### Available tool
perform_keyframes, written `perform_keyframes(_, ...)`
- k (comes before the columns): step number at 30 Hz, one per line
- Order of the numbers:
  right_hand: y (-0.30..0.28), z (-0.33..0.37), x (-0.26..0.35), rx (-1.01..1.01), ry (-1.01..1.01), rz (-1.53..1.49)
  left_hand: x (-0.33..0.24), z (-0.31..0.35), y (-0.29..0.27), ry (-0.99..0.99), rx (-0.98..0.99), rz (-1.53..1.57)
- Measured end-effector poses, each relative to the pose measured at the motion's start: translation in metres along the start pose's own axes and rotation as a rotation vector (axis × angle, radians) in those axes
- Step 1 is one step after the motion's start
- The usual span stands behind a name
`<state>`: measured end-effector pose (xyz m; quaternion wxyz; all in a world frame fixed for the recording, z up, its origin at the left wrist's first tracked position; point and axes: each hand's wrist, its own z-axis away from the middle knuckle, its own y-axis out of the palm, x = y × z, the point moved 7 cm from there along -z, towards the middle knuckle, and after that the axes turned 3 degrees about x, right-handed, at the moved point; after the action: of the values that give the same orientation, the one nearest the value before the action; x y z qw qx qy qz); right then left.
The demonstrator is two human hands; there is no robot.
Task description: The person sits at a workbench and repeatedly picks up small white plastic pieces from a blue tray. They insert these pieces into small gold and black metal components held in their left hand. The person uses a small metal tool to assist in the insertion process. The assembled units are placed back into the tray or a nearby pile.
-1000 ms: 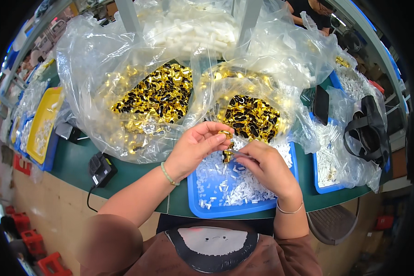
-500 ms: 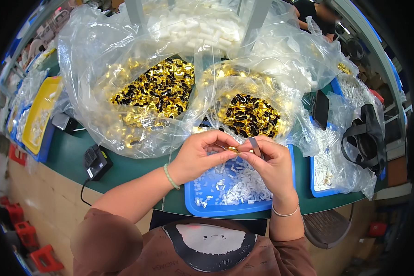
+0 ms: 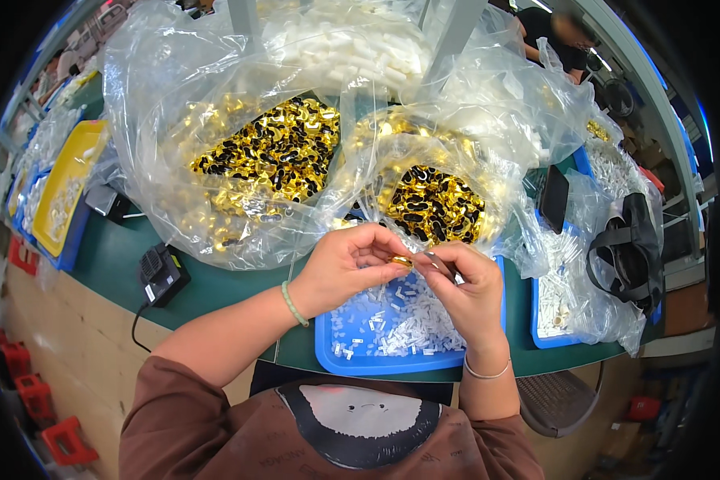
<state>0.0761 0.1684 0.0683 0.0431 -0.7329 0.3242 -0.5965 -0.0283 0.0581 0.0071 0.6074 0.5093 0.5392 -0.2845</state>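
My left hand pinches a small shiny gold part between thumb and fingertips. Close beside it, my right hand is closed on a thin grey strip-like tool, perhaps tweezers; its exact kind is mostly hidden by the fingers. The fingertips of both hands nearly meet at the gold part. Below them lies a blue tray with many small white plastic pieces. Just beyond the hands, an open clear bag holds gold and black parts like the one I hold.
A larger clear bag of gold and black parts stands at the far left. A black corded device sits on the green table. At right are a phone, a white-filled blue tray and a black bag. Another person is far right.
My right hand has tilted, so the grey tool now lies lower and more hidden between the fingers. The gold part stays in my left hand. The whole view has shifted slightly.
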Motion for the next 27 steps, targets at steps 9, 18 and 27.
perform_keyframes(9,0.002,0.002,0.002,-0.037,0.019,0.002,-0.001,0.001,0.001,0.006,-0.012,-0.131)
perform_keyframes(18,-0.001,0.002,-0.006,-0.102,0.059,-0.029,-0.002,0.001,0.0,-0.011,-0.033,-0.144)
perform_keyframes(27,0.002,0.006,0.008,-0.149,-0.195,0.199,-0.004,-0.001,0.001,0.011,-0.027,-0.115)
